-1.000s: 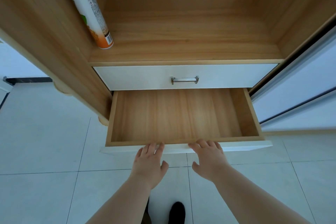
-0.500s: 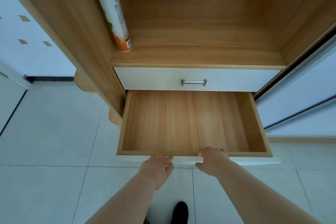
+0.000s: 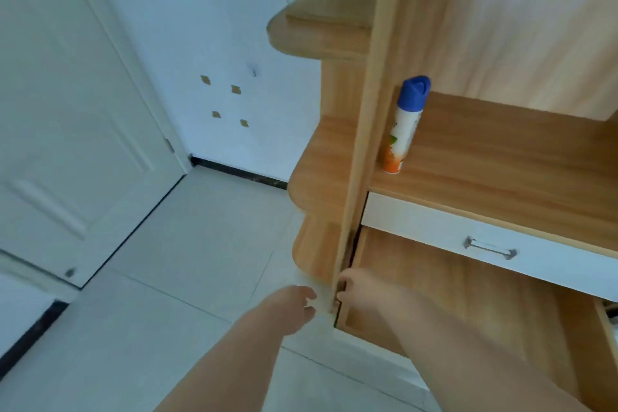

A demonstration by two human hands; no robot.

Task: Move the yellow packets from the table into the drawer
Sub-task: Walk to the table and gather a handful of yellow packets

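Wood drawer point(image 3: 468, 284) stays open, empty; view swings left; left hand point(image 3: 292, 309), right hand point(image 3: 366, 294) loosely curled, holding nothing; packets unseen.

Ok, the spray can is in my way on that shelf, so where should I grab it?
Grip the spray can mid-body, below its blue cap, coming from the front right. It stands upright close beside the cabinet side panel, so the left looks blocked.

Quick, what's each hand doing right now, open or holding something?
Left hand: open, holding nothing.
Right hand: curled at the drawer corner; grip cannot be told.
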